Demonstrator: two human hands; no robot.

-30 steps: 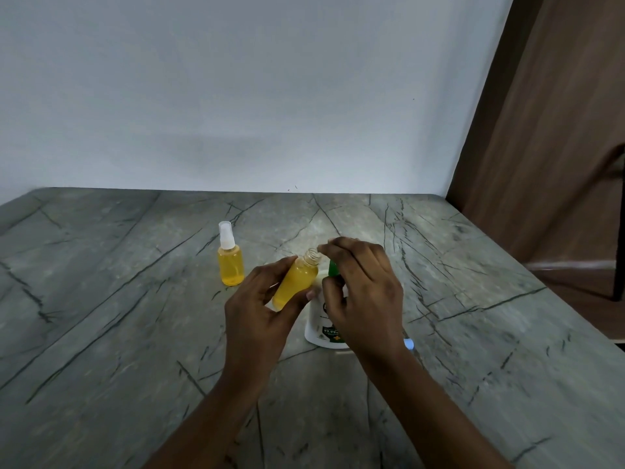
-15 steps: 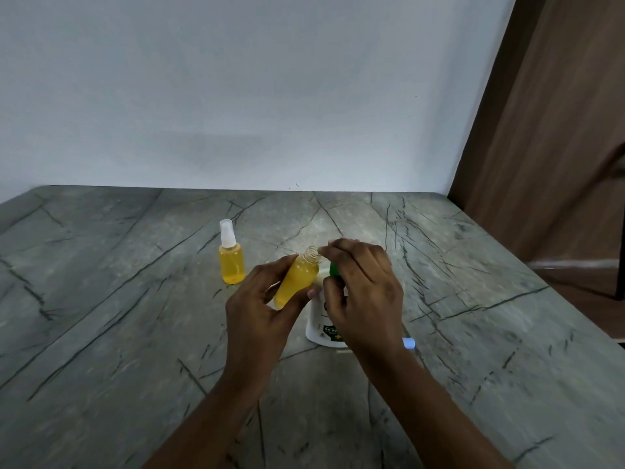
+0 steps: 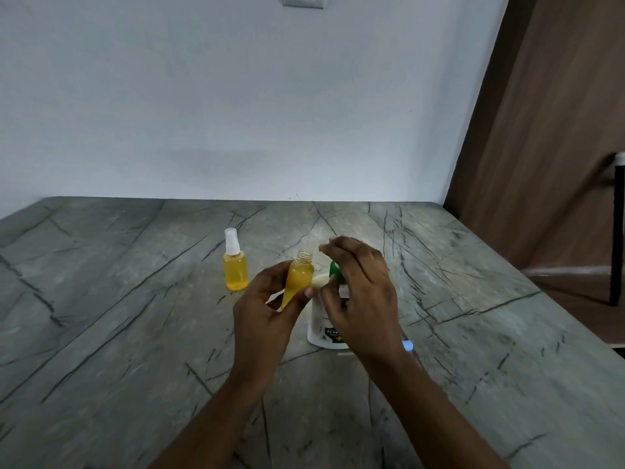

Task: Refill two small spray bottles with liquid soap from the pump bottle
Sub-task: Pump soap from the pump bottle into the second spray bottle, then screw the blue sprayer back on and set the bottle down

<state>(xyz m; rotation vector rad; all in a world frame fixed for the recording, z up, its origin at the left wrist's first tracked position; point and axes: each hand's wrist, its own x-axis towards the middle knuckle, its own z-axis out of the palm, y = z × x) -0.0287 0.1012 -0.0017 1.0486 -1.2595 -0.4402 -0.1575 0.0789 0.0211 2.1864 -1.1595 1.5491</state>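
Fingers (image 3: pixel 270 277) of left hand (image 3: pixel 260 319) pinch 1 clear threaded bottle (image 3: pixel 299 275); right hand (image 3: pixel 362 299) fingers loosely curved.

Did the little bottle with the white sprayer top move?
No. The capped spray bottle stands upright on the same spot among the same dark cracks of the stone table.

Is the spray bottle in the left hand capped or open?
Open: the held spray bottle shows a bare threaded neck, no sprayer, gripped by the left hand.

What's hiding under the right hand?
A white pump bottle with a green top stands under the right hand. The hand covers its middle, so most of its label is hidden.
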